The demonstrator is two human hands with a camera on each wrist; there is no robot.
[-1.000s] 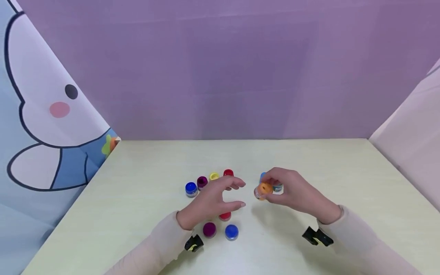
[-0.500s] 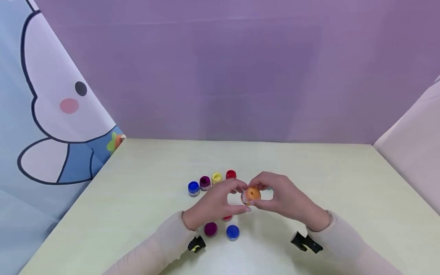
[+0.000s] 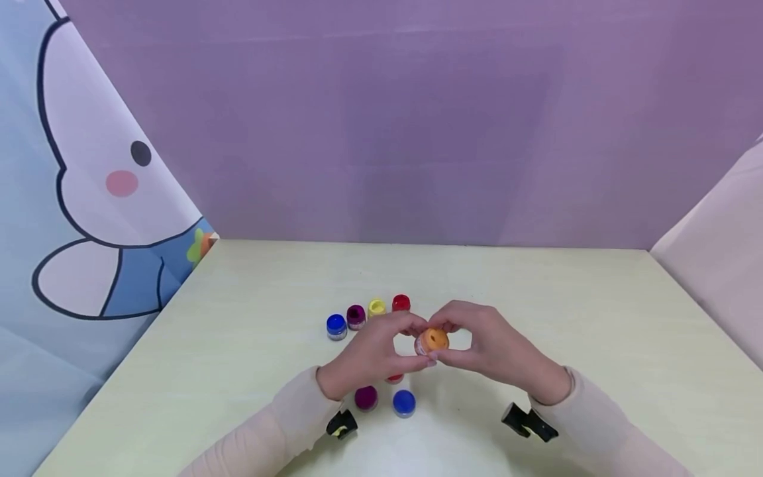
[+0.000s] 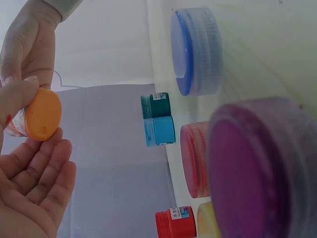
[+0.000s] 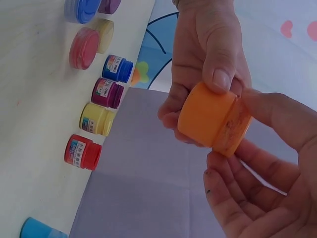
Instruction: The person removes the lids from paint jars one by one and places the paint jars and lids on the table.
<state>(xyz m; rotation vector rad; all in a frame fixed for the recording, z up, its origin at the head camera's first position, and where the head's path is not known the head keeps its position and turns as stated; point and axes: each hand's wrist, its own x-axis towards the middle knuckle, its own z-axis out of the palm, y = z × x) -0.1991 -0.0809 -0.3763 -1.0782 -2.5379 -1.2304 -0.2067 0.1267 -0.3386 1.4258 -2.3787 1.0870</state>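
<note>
Orange jar [image 3: 436, 338] is off the table [image 3: 596, 318], between both hands. Left hand [image 3: 375, 350] pinches its body, right hand [image 3: 501, 344] pinches its other end with thumb and fingertips. Beyond and left of orange jar: row of red jar [image 3: 401, 303], yellow jar [image 3: 377, 307], purple jar [image 3: 356, 317], blue jar [image 3: 336, 327]. Nearer side, also left: purple round piece [image 3: 366, 398], blue round piece [image 3: 404, 403]

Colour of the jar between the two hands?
Orange. The jar shows best in the right wrist view.
</note>
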